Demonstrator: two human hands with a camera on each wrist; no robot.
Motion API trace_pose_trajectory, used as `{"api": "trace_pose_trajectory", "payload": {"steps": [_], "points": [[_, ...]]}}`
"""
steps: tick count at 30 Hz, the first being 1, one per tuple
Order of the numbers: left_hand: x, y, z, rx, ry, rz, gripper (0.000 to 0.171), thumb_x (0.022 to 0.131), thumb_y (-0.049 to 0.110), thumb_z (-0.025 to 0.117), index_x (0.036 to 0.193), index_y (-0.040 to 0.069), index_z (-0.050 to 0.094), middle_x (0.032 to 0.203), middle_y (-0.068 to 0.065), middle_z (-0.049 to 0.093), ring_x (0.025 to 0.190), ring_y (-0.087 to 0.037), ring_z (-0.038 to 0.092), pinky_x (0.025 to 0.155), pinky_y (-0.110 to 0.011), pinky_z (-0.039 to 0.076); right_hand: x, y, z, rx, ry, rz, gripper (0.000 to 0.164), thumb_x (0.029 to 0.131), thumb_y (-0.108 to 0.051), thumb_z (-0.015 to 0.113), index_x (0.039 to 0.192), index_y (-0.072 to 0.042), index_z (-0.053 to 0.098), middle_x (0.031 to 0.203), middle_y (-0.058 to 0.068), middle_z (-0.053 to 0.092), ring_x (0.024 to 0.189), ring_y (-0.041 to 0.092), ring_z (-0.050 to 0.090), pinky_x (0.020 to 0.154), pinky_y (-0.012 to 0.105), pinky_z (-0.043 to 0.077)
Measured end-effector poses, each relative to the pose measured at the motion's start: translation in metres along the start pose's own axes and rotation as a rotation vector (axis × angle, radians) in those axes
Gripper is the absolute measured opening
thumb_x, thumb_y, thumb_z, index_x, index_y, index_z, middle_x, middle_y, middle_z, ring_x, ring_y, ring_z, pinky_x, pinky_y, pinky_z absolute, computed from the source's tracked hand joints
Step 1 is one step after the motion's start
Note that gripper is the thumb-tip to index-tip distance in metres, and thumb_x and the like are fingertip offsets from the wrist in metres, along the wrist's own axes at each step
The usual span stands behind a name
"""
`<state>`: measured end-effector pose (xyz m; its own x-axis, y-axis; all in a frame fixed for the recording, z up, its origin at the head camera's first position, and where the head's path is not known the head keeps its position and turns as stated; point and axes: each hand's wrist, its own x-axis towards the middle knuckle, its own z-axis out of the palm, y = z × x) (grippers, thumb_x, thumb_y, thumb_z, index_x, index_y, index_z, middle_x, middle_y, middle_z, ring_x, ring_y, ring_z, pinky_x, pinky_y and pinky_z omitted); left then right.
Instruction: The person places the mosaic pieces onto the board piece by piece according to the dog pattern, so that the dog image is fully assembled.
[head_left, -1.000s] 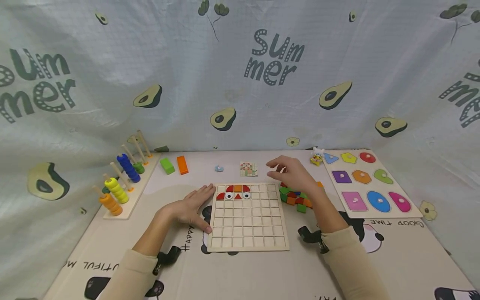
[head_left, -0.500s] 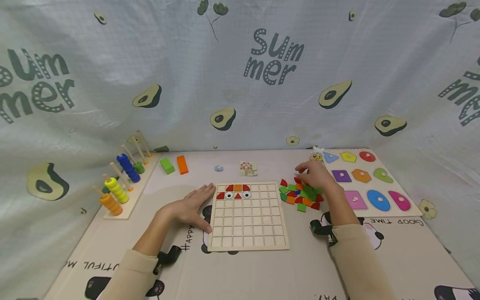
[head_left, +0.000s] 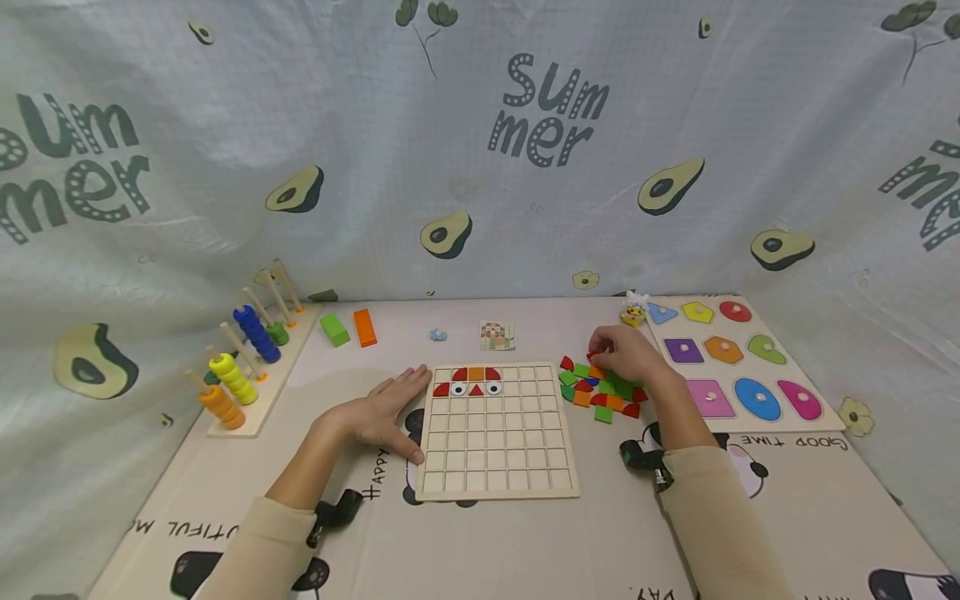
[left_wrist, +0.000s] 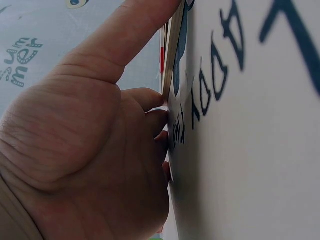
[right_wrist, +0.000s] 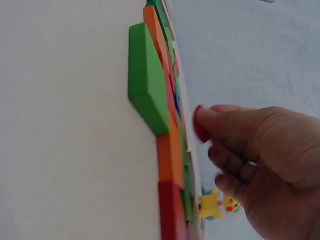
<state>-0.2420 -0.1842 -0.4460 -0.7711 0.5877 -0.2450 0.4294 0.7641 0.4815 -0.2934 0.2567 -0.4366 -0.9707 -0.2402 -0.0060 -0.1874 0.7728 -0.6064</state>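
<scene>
A wooden grid board (head_left: 495, 450) lies on the table, its top-left cells filled with red and orange pieces and two eye pieces. My left hand (head_left: 378, 414) rests along the board's left side with fingers straight, thumb and fingertips at its edge. Over the far side of a pile of coloured tiles (head_left: 602, 412), my right hand (head_left: 628, 354) pinches a small red tile (right_wrist: 201, 125) between thumb and fingers. In the right wrist view the red tile shows above the pile, its full outline partly covered by the fingertips. A green tile (right_wrist: 147, 80) lies nearest that camera.
A picture card (head_left: 497, 336) and a small blue figure (head_left: 438, 335) lie behind the board. Green (head_left: 334, 331) and orange (head_left: 365, 328) blocks and a peg stacker (head_left: 292, 342) stand left. A shape puzzle (head_left: 750, 417) and a small toy figure (head_left: 633, 310) are right.
My right hand has moved right from behind the board's corner to the tile pile, lowered, and taken hold of a red tile. My left hand has stayed in place.
</scene>
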Motion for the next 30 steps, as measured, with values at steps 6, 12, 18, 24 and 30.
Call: {"api": "trace_pose_trajectory", "payload": {"steps": [6, 12, 18, 24, 30], "points": [[0.000, 0.001, -0.002, -0.009, 0.003, -0.020, 0.133, 0.055, 0.066, 0.081, 0.156, 0.020, 0.007, 0.162, 0.001, 0.001, 0.148, -0.020, -0.003, 0.118, -0.051, 0.003, -0.001, -0.036, 0.002, 0.116, 0.035, -0.178, 0.010, 0.093, -0.012, 0.064, 0.101, -0.010, 0.060, 0.095, 0.005, 0.063, 0.084, 0.024, 0.065, 0.069, 0.033, 0.058], [-0.001, 0.002, -0.002, -0.023, 0.003, -0.033, 0.133, 0.055, 0.064, 0.082, 0.156, 0.020, 0.009, 0.162, 0.002, 0.001, 0.148, -0.020, -0.003, 0.118, -0.051, 0.002, 0.001, -0.079, 0.027, 0.021, -0.022, -0.297, 0.012, 0.085, -0.015, 0.074, 0.093, -0.016, 0.065, 0.085, -0.007, 0.066, 0.076, 0.012, 0.061, 0.067, 0.027, 0.054], [-0.001, 0.003, -0.001, -0.018, -0.002, -0.026, 0.133, 0.055, 0.066, 0.081, 0.156, 0.019, 0.008, 0.162, 0.001, 0.001, 0.148, -0.019, -0.003, 0.119, -0.049, 0.002, 0.006, -0.099, 0.054, -0.096, -0.093, -0.383, 0.013, 0.080, -0.014, 0.078, 0.084, -0.016, 0.066, 0.076, -0.009, 0.065, 0.069, 0.008, 0.057, 0.064, 0.026, 0.050], [-0.001, 0.002, -0.001, -0.025, 0.003, -0.028, 0.133, 0.055, 0.065, 0.082, 0.156, 0.019, 0.008, 0.162, 0.002, 0.001, 0.148, -0.019, -0.003, 0.119, -0.049, 0.002, 0.013, -0.108, 0.069, -0.266, -0.138, -0.460, 0.010, 0.081, -0.013, 0.077, 0.080, -0.017, 0.068, 0.074, -0.009, 0.064, 0.067, 0.006, 0.054, 0.061, 0.023, 0.048], [-0.002, 0.002, -0.002, -0.033, -0.003, -0.018, 0.133, 0.056, 0.064, 0.082, 0.156, 0.018, 0.008, 0.162, 0.001, 0.001, 0.148, -0.020, -0.003, 0.118, -0.049, 0.001, 0.016, -0.107, 0.073, -0.323, -0.139, -0.494, 0.009, 0.081, -0.016, 0.078, 0.078, -0.020, 0.070, 0.074, -0.014, 0.063, 0.068, 0.004, 0.054, 0.064, 0.021, 0.048]]}}
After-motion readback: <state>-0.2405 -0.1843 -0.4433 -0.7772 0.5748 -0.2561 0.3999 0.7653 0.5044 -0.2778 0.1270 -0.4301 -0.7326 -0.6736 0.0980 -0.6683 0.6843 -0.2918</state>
